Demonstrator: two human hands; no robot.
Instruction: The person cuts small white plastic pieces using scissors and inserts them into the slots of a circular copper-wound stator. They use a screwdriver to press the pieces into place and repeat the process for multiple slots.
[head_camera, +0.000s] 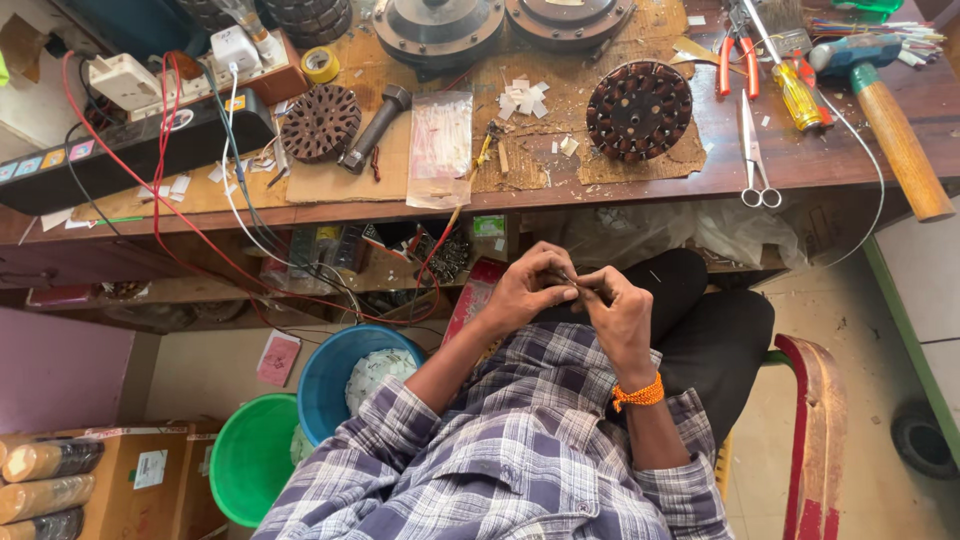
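Two hands brought close together just below the front edge of the workbench, over the lap. Left hand and right hand both pinched closed on one small thin piece, fingertips meeting at it. Too small to name; seemingly dark and slender, long axis running roughly from hand to hand, parallel to the workbench edge. Caught between the two grips and touching both, neither hand plainly nearer. Orange thread band around the right wrist.

On the workbench top, well apart from the hands: round slotted metal core, scissors and screwdriver beside it, hammer at the right end, clear plastic bag further left. Under the workbench's left part, blue bucket beside green bucket.
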